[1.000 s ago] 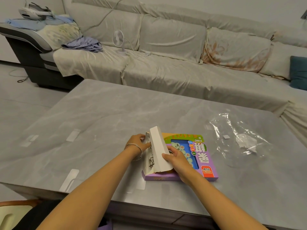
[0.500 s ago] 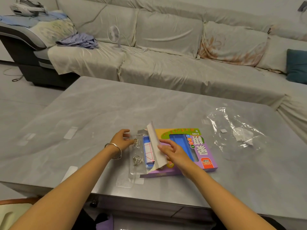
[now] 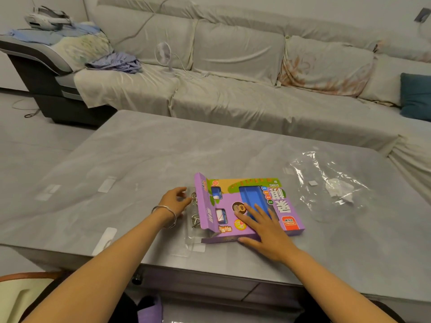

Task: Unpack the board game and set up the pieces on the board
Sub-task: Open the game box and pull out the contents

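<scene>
Purple card makes up the game box, which lies flat on the grey marbled surface close to its near edge, printed lid up and lettering upside down to the wearer. On top of it rests the right grip, released and flat, its fingers spread over the lid and across the near end of the blue window, its thumb along the box's near side wall. Left of that grip the box's end flap stands open and upright, and out of this open end a clear tray sticks partly onto the surface, carrying metal wire rings just beside the flap. The left grip, a silver bracelet on its wrist, sits at the tray's far left corner with curled fingers and thumb pinching the clear plastic there; it does not touch the box itself. Well to the right of the right grip and a little farther away lies a crumpled sheet of clear plastic wrap, apart from the box. Beyond both grips, past the far edge of the surface, runs a long sofa under a pale cover, with a small white fan standing on its seat, a striped blue cloth heaped to the left of the fan, and a teal cushion at the far right end
</scene>
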A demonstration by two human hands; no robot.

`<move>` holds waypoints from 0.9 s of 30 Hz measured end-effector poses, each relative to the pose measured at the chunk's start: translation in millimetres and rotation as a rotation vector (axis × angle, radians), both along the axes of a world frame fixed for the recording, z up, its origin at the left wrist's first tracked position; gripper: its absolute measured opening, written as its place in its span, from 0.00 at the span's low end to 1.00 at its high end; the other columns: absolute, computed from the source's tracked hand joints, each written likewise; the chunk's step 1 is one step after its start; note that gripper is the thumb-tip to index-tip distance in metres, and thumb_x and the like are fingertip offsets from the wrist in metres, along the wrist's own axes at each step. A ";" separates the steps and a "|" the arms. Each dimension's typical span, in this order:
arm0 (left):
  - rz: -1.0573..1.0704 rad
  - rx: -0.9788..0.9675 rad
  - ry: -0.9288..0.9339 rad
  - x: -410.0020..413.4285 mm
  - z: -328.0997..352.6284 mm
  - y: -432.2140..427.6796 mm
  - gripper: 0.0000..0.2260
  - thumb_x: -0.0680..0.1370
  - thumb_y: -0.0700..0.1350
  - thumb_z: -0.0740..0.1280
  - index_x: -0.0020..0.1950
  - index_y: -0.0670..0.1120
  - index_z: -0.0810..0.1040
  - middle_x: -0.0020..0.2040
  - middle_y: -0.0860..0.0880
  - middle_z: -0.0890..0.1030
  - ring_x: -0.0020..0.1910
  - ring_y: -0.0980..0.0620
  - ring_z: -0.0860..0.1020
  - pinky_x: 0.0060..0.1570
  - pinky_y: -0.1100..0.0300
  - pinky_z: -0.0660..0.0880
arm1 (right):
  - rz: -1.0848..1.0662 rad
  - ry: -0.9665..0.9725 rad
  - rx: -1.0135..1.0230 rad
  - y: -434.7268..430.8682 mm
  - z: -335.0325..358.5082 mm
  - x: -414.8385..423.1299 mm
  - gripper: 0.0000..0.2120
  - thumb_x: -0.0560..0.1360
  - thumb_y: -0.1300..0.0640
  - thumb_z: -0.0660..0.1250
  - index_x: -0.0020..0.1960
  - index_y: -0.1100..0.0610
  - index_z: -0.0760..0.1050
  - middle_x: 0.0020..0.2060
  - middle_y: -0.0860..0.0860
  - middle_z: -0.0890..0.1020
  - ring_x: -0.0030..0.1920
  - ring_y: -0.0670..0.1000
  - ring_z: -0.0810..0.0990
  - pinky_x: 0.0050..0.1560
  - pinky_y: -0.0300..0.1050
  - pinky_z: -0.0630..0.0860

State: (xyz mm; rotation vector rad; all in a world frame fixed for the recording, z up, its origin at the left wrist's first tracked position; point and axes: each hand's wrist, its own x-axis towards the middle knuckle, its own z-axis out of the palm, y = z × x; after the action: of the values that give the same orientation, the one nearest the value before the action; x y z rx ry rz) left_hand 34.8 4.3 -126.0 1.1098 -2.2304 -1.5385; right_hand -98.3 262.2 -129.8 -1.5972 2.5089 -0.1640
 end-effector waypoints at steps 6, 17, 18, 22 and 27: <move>0.087 -0.108 -0.043 -6.0 2.0 -17.1 0.20 0.76 0.39 0.66 0.67 0.38 0.70 0.64 0.41 0.74 0.56 0.43 0.76 0.53 0.51 0.75 | 0.007 0.023 0.012 0.1 3.4 -27.3 0.31 0.69 0.28 0.45 0.70 0.32 0.42 0.72 0.36 0.42 0.75 0.45 0.41 0.72 0.47 0.35; -0.239 -0.736 -0.338 -25.5 5.7 -22.2 0.24 0.81 0.56 0.48 0.76 0.51 0.48 0.77 0.49 0.49 0.76 0.46 0.47 0.73 0.47 0.46 | -0.232 -0.173 -0.170 -46.9 2.1 11.0 0.35 0.66 0.26 0.41 0.71 0.33 0.44 0.73 0.38 0.41 0.74 0.48 0.33 0.70 0.53 0.30; -0.295 -0.764 -0.399 -30.6 4.1 -14.9 0.24 0.81 0.56 0.45 0.76 0.53 0.46 0.77 0.50 0.47 0.76 0.47 0.44 0.73 0.46 0.42 | -0.218 -0.178 -0.180 -53.0 -1.1 19.2 0.36 0.64 0.22 0.38 0.70 0.31 0.43 0.73 0.37 0.41 0.74 0.47 0.32 0.69 0.52 0.29; -0.345 -0.808 -0.535 -36.1 -6.4 -0.8 0.23 0.81 0.57 0.40 0.75 0.57 0.39 0.77 0.53 0.40 0.75 0.45 0.37 0.70 0.41 0.35 | -0.196 -0.064 -0.152 -56.0 -11.6 17.4 0.34 0.64 0.22 0.32 0.68 0.28 0.45 0.75 0.38 0.46 0.74 0.47 0.33 0.68 0.54 0.25; -0.282 -0.814 -0.534 -27.3 -8.9 -8.1 0.23 0.80 0.58 0.39 0.75 0.57 0.40 0.77 0.53 0.41 0.75 0.44 0.39 0.71 0.40 0.37 | -0.228 -0.044 -0.165 -43.9 -8.0 -23.9 0.32 0.65 0.23 0.29 0.66 0.26 0.47 0.76 0.40 0.48 0.75 0.46 0.35 0.69 0.57 0.27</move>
State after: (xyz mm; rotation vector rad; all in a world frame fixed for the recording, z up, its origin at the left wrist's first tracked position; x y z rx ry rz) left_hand 7.5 -3.8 -134.9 1.0192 -3.0121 -0.2531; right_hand -122.1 218.4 -137.9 -1.3386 2.6977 -0.4396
